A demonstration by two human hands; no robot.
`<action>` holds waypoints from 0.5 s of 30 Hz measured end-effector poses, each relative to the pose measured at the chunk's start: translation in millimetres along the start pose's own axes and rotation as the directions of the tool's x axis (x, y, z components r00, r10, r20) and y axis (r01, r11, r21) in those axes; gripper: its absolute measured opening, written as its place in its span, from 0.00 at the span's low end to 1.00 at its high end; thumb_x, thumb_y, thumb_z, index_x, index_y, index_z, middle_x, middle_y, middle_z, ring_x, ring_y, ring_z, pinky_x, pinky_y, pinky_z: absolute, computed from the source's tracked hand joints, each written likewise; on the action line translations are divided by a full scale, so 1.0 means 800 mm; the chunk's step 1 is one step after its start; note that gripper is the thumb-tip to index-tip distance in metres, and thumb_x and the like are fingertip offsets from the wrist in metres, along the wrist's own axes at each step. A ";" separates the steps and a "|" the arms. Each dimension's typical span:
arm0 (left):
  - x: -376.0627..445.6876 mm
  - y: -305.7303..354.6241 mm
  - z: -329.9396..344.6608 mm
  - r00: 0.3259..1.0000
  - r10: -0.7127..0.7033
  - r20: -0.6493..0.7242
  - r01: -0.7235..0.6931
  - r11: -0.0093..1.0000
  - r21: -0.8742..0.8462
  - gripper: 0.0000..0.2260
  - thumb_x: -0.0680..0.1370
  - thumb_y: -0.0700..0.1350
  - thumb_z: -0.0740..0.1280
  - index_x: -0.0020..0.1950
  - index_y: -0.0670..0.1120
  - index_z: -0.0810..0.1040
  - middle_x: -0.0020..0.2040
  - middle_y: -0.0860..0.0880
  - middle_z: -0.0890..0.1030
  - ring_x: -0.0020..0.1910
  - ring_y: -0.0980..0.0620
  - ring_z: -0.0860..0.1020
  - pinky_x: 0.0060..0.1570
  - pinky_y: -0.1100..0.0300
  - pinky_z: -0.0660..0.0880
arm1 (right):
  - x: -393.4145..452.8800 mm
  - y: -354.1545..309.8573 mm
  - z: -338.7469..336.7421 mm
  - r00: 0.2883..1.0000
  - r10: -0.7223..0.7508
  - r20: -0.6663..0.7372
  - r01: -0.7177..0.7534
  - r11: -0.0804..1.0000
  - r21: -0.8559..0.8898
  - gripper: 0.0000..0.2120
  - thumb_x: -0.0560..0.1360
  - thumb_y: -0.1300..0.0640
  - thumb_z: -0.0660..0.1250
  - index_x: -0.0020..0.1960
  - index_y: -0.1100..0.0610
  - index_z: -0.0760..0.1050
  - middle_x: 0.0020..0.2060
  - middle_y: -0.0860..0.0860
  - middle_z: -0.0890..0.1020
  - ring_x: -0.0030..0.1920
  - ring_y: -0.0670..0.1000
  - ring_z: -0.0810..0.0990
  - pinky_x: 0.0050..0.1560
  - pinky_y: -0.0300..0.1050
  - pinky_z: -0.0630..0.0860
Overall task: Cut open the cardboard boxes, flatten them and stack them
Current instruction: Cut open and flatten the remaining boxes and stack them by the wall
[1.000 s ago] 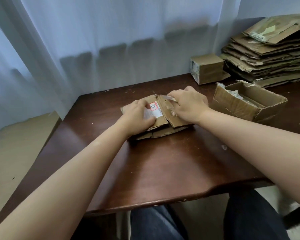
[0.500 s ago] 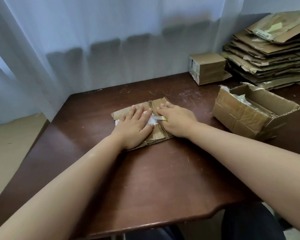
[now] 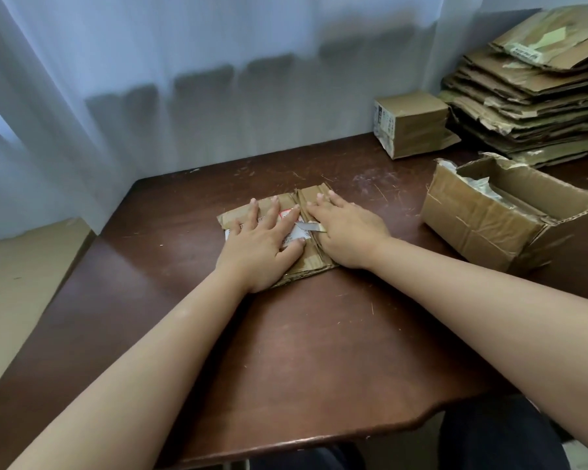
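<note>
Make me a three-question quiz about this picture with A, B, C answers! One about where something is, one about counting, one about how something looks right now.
1. Where is the tall stack of flattened brown cardboard?
A. far right corner of the table
B. on the floor at the left
C. under the hands

2. How many cardboard boxes on the dark brown wooden table are not yet flattened?
A. none
B. two
C. five

3. How is the small brown cardboard box with a white label under the hands?
A. standing upright
B. pressed flat
C. hanging in the air

Answers: 1 A, it rises at the far right. 2 B, the small closed box and the open box. 3 B, the left hand and the right hand, holding a small blade, press it flat.
</note>
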State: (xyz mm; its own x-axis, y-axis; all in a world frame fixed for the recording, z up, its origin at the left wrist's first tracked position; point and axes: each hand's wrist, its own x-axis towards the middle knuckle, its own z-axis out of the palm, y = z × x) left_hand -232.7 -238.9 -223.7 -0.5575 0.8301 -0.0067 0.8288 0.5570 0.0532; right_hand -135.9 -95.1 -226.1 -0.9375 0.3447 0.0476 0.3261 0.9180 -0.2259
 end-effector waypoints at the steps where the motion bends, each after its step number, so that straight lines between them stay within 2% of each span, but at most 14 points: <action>1: 0.000 0.000 0.001 1.000 -0.002 -0.002 0.002 1.000 0.000 0.26 0.81 0.61 0.48 0.79 0.61 0.46 0.80 0.52 0.43 0.78 0.45 0.38 0.74 0.42 0.44 | 0.000 0.000 0.001 1.000 0.000 -0.003 0.000 1.000 0.001 0.26 0.81 0.52 0.50 0.78 0.51 0.50 0.78 0.49 0.50 0.77 0.48 0.45 0.75 0.50 0.50; 8: 0.003 -0.003 0.000 1.000 0.003 0.021 -0.002 0.999 -0.033 0.27 0.81 0.62 0.49 0.79 0.59 0.46 0.80 0.50 0.44 0.78 0.45 0.40 0.74 0.43 0.44 | 0.001 0.005 0.003 0.997 0.003 -0.076 0.002 0.997 0.078 0.26 0.79 0.52 0.55 0.76 0.50 0.57 0.77 0.48 0.57 0.77 0.50 0.51 0.75 0.52 0.54; 10: -0.002 -0.003 0.000 0.998 -0.005 -0.068 -0.004 0.991 -0.133 0.28 0.81 0.60 0.54 0.79 0.56 0.52 0.80 0.48 0.48 0.79 0.46 0.42 0.74 0.44 0.47 | 0.001 0.009 0.004 0.997 0.001 -0.077 0.010 0.990 0.143 0.25 0.80 0.53 0.55 0.76 0.49 0.57 0.77 0.48 0.57 0.77 0.49 0.51 0.75 0.51 0.53; 12: -0.009 -0.005 0.000 0.973 -0.012 -0.230 -0.057 0.956 -0.289 0.28 0.79 0.59 0.61 0.77 0.52 0.62 0.79 0.46 0.57 0.79 0.47 0.48 0.74 0.46 0.52 | 0.003 0.012 0.002 0.997 0.004 -0.082 0.016 0.970 0.244 0.24 0.81 0.53 0.56 0.76 0.51 0.58 0.77 0.48 0.57 0.77 0.50 0.51 0.75 0.50 0.53; 15: -0.018 -0.009 -0.006 0.887 -0.008 -0.461 -0.187 0.908 -0.375 0.28 0.73 0.60 0.61 0.70 0.48 0.73 0.72 0.46 0.70 0.75 0.48 0.61 0.72 0.47 0.61 | 0.002 0.013 -0.011 0.975 0.048 -0.215 0.043 0.917 0.398 0.20 0.81 0.54 0.56 0.72 0.55 0.65 0.72 0.55 0.68 0.73 0.56 0.63 0.70 0.51 0.62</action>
State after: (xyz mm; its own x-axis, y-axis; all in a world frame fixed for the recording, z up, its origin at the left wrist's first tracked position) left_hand -231.3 -254.9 -219.1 -0.5231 0.7212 0.4541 0.8388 0.3412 0.4243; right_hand -132.9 -83.3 -220.2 -0.8725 0.4227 0.2451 0.2107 0.7781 -0.5918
